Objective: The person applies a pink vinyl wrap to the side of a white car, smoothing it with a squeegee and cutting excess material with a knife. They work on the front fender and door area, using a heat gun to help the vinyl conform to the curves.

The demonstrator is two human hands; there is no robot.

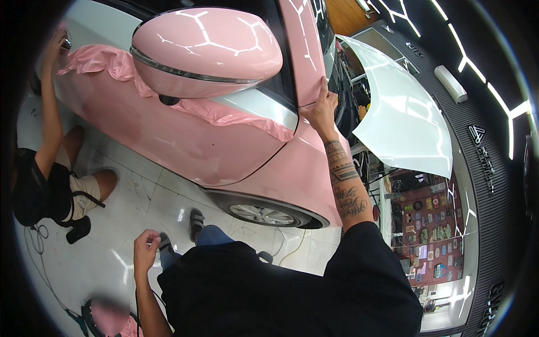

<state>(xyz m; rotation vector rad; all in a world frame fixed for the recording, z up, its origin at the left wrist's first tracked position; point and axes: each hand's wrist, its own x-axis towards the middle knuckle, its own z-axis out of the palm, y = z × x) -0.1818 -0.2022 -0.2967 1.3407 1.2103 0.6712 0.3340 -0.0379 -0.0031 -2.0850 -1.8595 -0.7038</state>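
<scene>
My right hand (pixel 323 112) reaches up to the pink windshield pillar (pixel 306 62), touching it near its lower end, with the index finger stretched along the edge. Down at my side hangs my left hand (pixel 146 250), its thumb and fingers curled together; whether anything small is between them is hidden. The pink side mirror (pixel 208 50) sticks out left of my right hand. Below it, loose pink film (pixel 230 118) lies bunched along the top of the pink front door (pixel 185 140). A white strip of bodywork (pixel 264 106) shows above that film.
On the left, another person (pixel 45 191) crouches by the car, one hand at the door handle. A raised white hood (pixel 398 106) stands to the right. The front wheel (pixel 261 213) is below the fender. Cables (pixel 42 269) and a round container (pixel 92 314) lie on the tiled floor.
</scene>
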